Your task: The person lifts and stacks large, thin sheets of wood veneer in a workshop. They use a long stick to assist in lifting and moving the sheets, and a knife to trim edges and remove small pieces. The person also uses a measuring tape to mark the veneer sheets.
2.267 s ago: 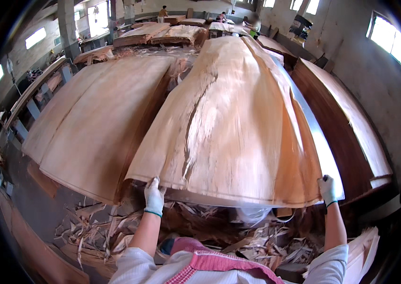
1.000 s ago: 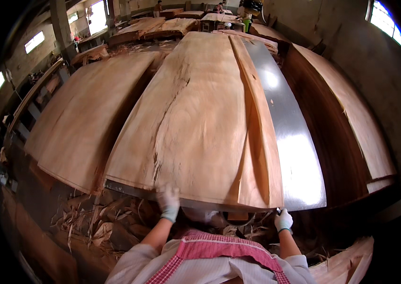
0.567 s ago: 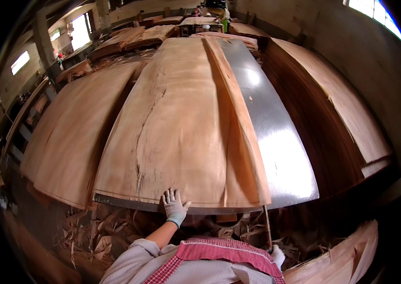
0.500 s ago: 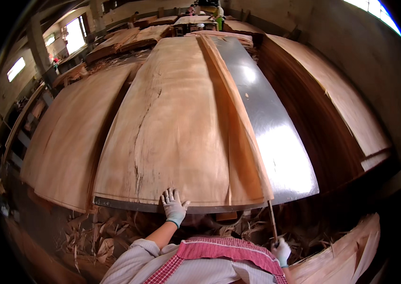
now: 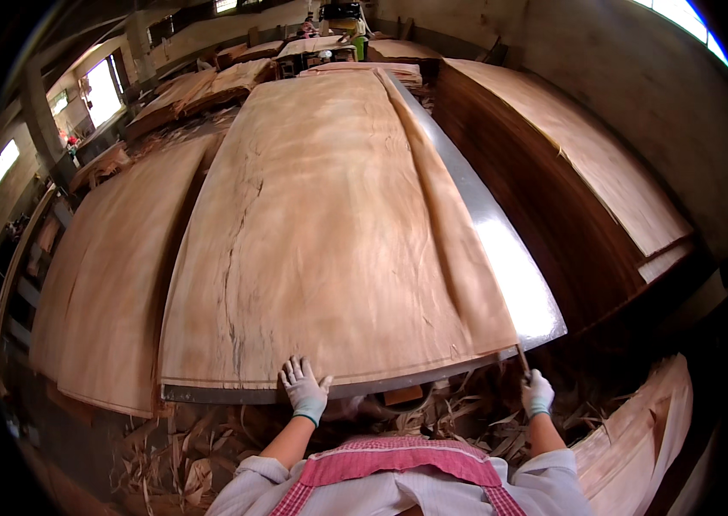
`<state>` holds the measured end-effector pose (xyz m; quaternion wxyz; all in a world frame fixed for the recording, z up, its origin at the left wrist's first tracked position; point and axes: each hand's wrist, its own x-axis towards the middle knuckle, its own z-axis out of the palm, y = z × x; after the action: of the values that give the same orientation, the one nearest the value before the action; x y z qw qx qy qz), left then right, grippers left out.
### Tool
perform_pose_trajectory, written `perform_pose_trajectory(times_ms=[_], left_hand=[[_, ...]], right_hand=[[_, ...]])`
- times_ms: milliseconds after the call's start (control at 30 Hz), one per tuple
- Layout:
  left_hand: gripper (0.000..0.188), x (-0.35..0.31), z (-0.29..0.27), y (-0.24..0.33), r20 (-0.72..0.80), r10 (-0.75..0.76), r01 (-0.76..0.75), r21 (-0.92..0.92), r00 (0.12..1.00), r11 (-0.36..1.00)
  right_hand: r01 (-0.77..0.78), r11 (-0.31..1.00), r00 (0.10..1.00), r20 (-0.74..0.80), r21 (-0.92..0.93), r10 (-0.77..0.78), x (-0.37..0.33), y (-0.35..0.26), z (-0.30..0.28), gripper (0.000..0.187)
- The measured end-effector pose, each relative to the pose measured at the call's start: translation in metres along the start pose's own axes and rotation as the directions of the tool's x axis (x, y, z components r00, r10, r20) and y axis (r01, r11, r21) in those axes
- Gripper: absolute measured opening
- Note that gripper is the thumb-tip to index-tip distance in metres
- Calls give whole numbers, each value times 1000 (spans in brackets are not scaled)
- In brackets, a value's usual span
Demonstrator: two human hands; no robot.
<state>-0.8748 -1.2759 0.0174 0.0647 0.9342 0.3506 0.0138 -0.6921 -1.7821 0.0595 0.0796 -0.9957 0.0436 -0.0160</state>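
Observation:
A wide, thin wood veneer sheet [image 5: 329, 241] lies over a shiny metal-topped table [image 5: 514, 275]. A dark crack runs lengthwise through its left part, and a raised ripple follows its right side. My left hand [image 5: 304, 389], in a pale glove, rests with spread fingers on the sheet's near edge, left of its middle. In my gloved right hand [image 5: 537, 394], fingers closed, is a thin brownish stick [image 5: 523, 359]. Its far end meets the sheet's near right corner; whether it lies under the sheet or just touches it is hidden.
Stacked veneer stands close on the left [image 5: 106, 284] and in a tall pile on the right [image 5: 570, 155]. Torn veneer scraps [image 5: 183, 456] litter the floor below the table. Loose sheets [image 5: 639, 430] lie at the lower right. More stacks and a person are far back.
The sheet's folded right side has spread out rightward, covering more of the metal top. My right hand has moved up and right with the stick. My left hand stays on the near edge.

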Motion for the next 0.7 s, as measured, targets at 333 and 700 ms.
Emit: perform_pose_trajectory(times_ms=[333,700], left_hand=[[77,22,-21,34,77,125,-131,77,989,988],[40,116,-72,76,575,360,534,-817,735,216]], right_hand=[[119,917,990,31,380,-141,-27,-25,-76,18],[163,541,824,187,825,-534,-120,-225,-60,26]])
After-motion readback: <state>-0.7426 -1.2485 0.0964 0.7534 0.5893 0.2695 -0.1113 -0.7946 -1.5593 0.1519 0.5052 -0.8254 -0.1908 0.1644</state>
